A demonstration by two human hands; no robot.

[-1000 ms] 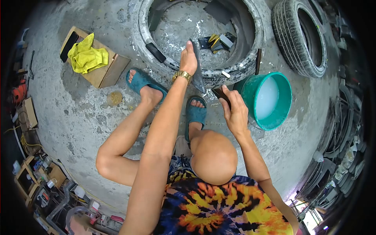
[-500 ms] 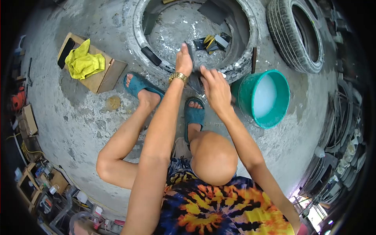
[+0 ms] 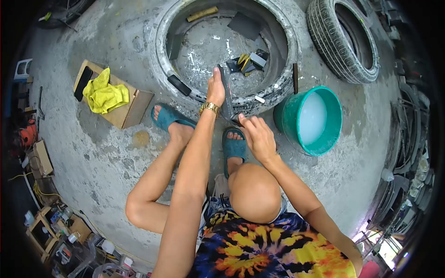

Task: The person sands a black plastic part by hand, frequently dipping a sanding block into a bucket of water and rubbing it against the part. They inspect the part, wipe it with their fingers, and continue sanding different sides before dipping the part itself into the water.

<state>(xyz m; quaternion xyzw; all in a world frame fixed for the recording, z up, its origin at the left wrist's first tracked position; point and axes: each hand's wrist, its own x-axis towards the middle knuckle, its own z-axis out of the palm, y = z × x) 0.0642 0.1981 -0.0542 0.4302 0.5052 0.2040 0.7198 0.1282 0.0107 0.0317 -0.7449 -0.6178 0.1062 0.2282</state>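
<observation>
My left hand (image 3: 215, 88), with a gold watch at the wrist, is closed on a long dark flat strip (image 3: 225, 95) that slants over the near rim of a tyre. My right hand (image 3: 257, 139) is at the strip's near end, fingers curled around a small dark piece (image 3: 235, 119); its kind is mostly hidden. Beneath the hands lies the big grey, wet tyre (image 3: 155, 60). Inside its ring are dark sheets (image 3: 245, 25), a yellow-brown bar (image 3: 202, 14) and a pile of small blocks and wrappers (image 3: 250, 62).
A green bucket (image 3: 287, 113) of cloudy liquid stands right of the tyre. Further right is another tyre (image 3: 327, 46). To the left, a cardboard box (image 3: 134, 109) bears a yellow cloth (image 3: 104, 92) and a black phone-like object (image 3: 83, 83). A dark block (image 3: 179, 85) and a white piece (image 3: 259, 99) rest on the rim.
My right hand has moved down along the strip towards my body. My left hand keeps its hold. The view has shifted slightly, showing more of the tyre's far side.
</observation>
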